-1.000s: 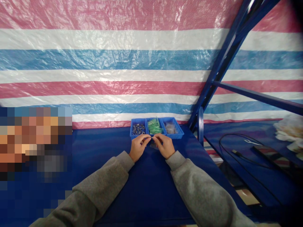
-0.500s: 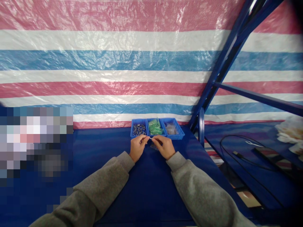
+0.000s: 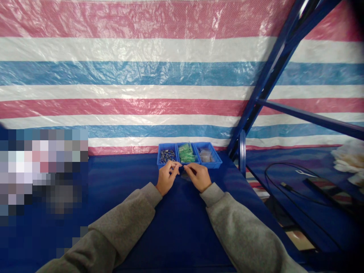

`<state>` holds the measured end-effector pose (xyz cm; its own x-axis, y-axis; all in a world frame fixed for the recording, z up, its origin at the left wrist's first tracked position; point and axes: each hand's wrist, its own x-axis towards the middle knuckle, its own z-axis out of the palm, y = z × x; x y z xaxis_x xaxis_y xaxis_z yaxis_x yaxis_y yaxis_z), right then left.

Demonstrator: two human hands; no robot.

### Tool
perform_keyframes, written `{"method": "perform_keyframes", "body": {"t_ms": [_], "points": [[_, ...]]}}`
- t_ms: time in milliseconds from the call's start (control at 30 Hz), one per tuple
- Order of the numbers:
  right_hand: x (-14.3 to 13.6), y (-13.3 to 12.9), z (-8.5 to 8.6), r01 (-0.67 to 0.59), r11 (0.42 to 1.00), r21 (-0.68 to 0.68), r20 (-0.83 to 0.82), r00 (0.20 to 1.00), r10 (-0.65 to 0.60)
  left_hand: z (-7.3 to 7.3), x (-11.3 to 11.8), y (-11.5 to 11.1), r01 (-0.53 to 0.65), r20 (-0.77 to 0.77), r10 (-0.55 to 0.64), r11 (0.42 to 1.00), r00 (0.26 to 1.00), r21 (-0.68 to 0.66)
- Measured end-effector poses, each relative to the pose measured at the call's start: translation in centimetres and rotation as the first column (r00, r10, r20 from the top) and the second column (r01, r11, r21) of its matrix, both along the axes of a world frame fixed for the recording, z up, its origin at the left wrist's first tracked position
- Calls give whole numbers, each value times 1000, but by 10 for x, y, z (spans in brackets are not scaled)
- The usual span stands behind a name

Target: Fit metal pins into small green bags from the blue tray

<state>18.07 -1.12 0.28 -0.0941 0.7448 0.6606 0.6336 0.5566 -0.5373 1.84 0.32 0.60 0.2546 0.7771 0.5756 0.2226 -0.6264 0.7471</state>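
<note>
In the head view my left hand (image 3: 167,177) is in front of the left blue bin, thumb and index finger a little apart, with nothing visible between them. Close by on the right, my right hand (image 3: 199,177) pinches its thumb and index finger together; whatever they hold is too small to name. The fingertips of both hands nearly meet. Under the right fingers lies a clear, thin piece (image 3: 186,175), partly hidden. Just beyond are three joined blue bins: dark and silvery screw-like parts (image 3: 167,155) at left, green packets (image 3: 187,152) in the middle, clear plastic pieces (image 3: 205,155) at right.
The blue tabletop (image 3: 179,231) spreads beneath my forearms. Behind it hangs a striped plastic sheet (image 3: 127,72). A blue metal frame (image 3: 263,85) rises at right, beside another surface with a black cable (image 3: 284,185). The left side is pixelated.
My left thumb and index finger have parted from their pinch, and the gap between the two hands' fingertips has widened slightly. The small pale thing seen between them no longer shows.
</note>
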Motion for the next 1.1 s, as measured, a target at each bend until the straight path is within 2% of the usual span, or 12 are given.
{"method": "perform_keyframes", "body": {"t_ms": [133, 333, 467, 700, 867, 1100], "points": [[1, 0, 0, 27, 1000, 7, -31, 999, -27, -3, 0, 1, 39, -14, -39, 998, 999, -49], [1, -1, 1, 25, 1000, 0, -41, 999, -25, -1, -1, 1, 24, -66, -29, 998, 997, -66], [1, -2, 2, 30, 1000, 2, -32, 999, -30, 1, 0, 0, 0, -98, -3, 1000, 995, -26], [1, -2, 2, 30, 1000, 3, -31, 999, -30, 3, -1, 1, -22, -147, 41, 992, 988, 125], [0, -2, 3, 29, 1000, -1, -32, 999, -29, -1, -1, 3, -62, -92, 64, 998, 994, 19], [-2, -6, 3, -88, 996, -23, -67, 994, 87, -3, -1, 3, -31, -30, 30, 999, 999, -39]]}}
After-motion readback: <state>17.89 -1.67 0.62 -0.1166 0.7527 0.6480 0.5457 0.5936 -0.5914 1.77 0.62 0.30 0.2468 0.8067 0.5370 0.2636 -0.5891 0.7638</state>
